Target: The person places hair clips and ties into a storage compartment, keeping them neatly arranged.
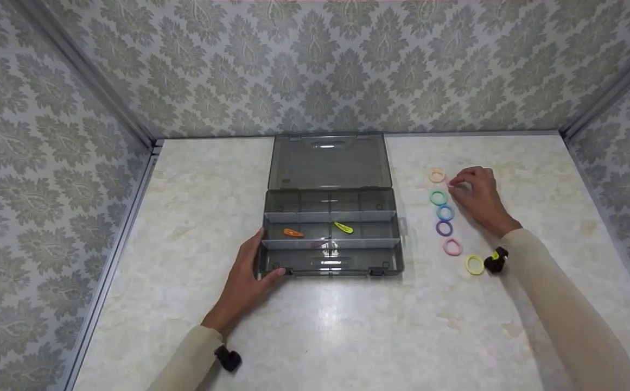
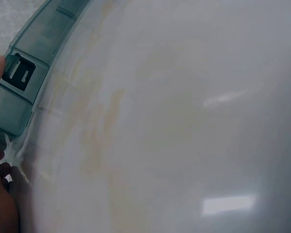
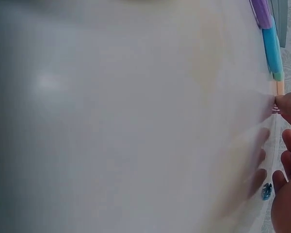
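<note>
A person's left hand point(image 1: 244, 271) braces the near-left corner of an open, translucent gray box point(image 1: 304, 262), thumb and fingers apart, orange point(image 1: 293, 233) and yellow clips point(image 1: 343, 227) inside. Beyond pastel rings point(image 1: 452, 254) at right, the right hand point(image 1: 477, 193) pinches a small pink item point(image 1: 450, 183), mostly hidden between thumb and fingertips, just beside a peach ring point(image 1: 437, 181).

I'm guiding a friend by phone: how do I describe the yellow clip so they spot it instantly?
Find the see-through grey box with its lid folded back. Seen from the head camera, look in its middle row, just right of the centre divider: a small, slim yellow clip lies slantwise. Its only neighbour in that row, an orange clip, lies in the left half.
</note>
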`<move>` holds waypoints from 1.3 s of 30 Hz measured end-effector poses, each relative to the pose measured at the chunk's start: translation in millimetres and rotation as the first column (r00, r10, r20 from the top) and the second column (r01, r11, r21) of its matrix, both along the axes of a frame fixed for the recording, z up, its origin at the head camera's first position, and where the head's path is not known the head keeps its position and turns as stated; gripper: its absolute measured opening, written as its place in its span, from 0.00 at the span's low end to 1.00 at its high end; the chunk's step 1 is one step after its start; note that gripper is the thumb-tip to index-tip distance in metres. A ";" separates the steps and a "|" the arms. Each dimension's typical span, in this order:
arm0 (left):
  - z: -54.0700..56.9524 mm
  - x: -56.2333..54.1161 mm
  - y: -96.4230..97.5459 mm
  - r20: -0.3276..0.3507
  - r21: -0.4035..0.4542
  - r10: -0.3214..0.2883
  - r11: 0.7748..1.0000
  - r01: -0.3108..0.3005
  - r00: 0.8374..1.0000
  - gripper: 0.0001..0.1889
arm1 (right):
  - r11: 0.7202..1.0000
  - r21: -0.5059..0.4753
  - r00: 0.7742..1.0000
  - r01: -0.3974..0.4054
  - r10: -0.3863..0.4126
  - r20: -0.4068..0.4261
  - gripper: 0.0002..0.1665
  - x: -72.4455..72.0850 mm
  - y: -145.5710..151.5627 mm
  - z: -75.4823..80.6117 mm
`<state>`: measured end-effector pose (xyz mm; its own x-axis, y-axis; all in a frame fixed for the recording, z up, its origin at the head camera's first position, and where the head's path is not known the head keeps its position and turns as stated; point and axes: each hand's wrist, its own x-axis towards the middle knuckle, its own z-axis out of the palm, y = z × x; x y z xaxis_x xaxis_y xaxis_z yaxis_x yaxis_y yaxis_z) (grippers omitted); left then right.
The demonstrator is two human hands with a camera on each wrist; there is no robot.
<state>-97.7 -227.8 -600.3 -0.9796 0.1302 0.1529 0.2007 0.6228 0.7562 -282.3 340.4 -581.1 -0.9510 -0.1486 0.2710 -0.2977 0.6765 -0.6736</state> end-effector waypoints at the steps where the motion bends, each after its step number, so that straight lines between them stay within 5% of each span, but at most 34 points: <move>1: 0.3 0.1 0.3 -0.003 -0.002 -0.001 1.000 0.001 1.000 0.56 | 1.000 0.000 1.000 0.001 -0.001 -0.001 0.07 -0.2 0.0 0.0; 20: 0.9 0.4 1.3 0.051 0.001 0.023 1.000 -0.023 0.998 0.57 | 0.995 -0.026 0.994 0.095 -0.096 -0.044 0.07 2.4 6.1 15.9; 39: 0.7 0.1 1.2 0.040 0.005 0.017 1.000 -0.017 0.999 0.56 | 1.000 0.007 0.995 0.000 0.000 -0.100 0.02 20.6 -11.8 32.5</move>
<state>-97.6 -226.6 -599.6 -0.9870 0.1131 0.1144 0.1601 0.6215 0.7669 -261.7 328.7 -548.7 -0.9193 -0.1509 0.3635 -0.3632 0.6812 -0.6357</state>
